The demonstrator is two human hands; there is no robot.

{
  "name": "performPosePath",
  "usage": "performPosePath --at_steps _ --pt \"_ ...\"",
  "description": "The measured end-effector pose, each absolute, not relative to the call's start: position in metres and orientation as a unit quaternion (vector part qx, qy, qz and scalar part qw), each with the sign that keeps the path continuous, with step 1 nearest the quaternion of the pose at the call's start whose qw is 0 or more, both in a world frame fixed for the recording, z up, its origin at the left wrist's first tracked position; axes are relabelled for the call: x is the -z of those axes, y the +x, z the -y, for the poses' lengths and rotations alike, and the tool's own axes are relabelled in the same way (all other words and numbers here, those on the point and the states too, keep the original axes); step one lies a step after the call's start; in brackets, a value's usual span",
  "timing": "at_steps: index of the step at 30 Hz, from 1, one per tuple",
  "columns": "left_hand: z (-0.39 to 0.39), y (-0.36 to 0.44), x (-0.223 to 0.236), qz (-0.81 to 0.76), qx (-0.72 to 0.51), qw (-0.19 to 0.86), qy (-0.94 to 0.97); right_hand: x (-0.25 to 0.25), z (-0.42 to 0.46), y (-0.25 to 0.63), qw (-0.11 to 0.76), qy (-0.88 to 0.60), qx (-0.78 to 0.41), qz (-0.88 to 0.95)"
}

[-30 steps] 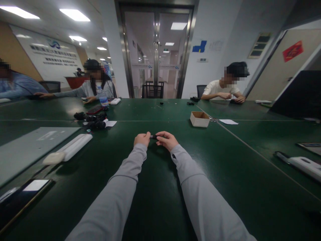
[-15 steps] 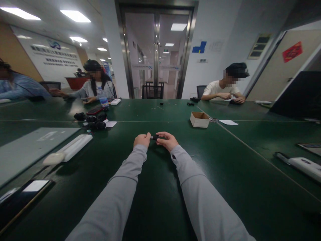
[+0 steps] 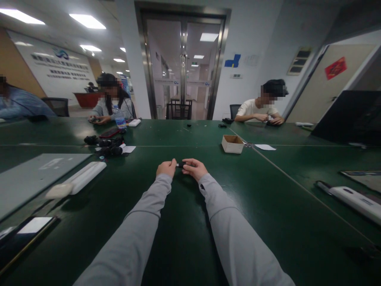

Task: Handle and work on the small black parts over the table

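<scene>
Over the green table (image 3: 181, 206), my two hands meet at a small black piece with a silvery end (image 3: 180, 164). My left hand (image 3: 166, 168) pinches the silvery end between thumb and fingers. From the other side my right hand (image 3: 195, 169) grips the black part, its thumb below and fingers above. The piece is too small to tell its exact kind, and fingertips cover both its ends.
Beyond my right hand stands an open box (image 3: 232, 144), with a white paper (image 3: 266, 147) beside it. Dark gear (image 3: 110, 150), a white device (image 3: 88, 177), a grey panel (image 3: 44, 169) and a phone (image 3: 28, 238) lie to the left. Several people sit across the table.
The camera view has turned slightly to the right. My hands keep the same hold on the black piece. Across the table, a co-worker at left has drawn an outstretched arm in.
</scene>
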State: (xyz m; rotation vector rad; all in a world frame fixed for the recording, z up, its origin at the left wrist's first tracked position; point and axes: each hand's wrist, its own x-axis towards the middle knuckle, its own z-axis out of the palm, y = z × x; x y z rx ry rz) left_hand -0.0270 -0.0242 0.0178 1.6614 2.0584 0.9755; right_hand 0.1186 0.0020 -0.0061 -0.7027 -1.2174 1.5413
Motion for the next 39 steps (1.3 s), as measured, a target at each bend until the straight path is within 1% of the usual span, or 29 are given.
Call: performPosePath --at_steps 6,9,11,14,16,18,23,28,34,39 --pt "0.026 -0.022 -0.014 -0.659 -0.405 0.162 0.613 0.001 0.001 0.118 0.515 -0.341 -0.651 0.442" --pt "0.024 -0.021 -0.009 -0.601 -0.449 0.183 0.635 0.000 0.000 0.120 0.527 -0.352 -0.642 0.432" --pt "0.021 -0.021 -0.005 -0.552 -0.488 0.222 0.639 0.002 -0.001 0.120 0.533 -0.365 -0.626 0.437" --pt "0.019 -0.019 -0.002 -0.498 -0.530 0.318 0.608 0.005 -0.004 0.122 0.539 -0.377 -0.602 0.452" --pt "0.020 -0.017 -0.001 -0.483 -0.532 0.374 0.586 0.007 -0.004 0.123 0.547 -0.382 -0.590 0.455" --pt "0.021 -0.016 -0.001 -0.476 -0.522 0.401 0.583 0.008 -0.002 0.124 0.550 -0.391 -0.582 0.454" --pt "0.025 -0.014 0.003 -0.471 -0.514 0.376 0.610 0.006 0.006 0.127 0.544 -0.422 -0.572 0.446" --pt "0.027 -0.017 0.008 -0.488 -0.463 0.333 0.660 0.003 0.014 0.129 0.536 -0.450 -0.561 0.442" --pt "0.030 -0.020 0.003 -0.527 -0.391 0.331 0.678 0.001 0.021 0.130 0.531 -0.440 -0.564 0.454" --pt "0.033 -0.016 -0.001 -0.572 -0.375 0.322 0.655 0.000 0.023 0.130 0.526 -0.421 -0.570 0.470"
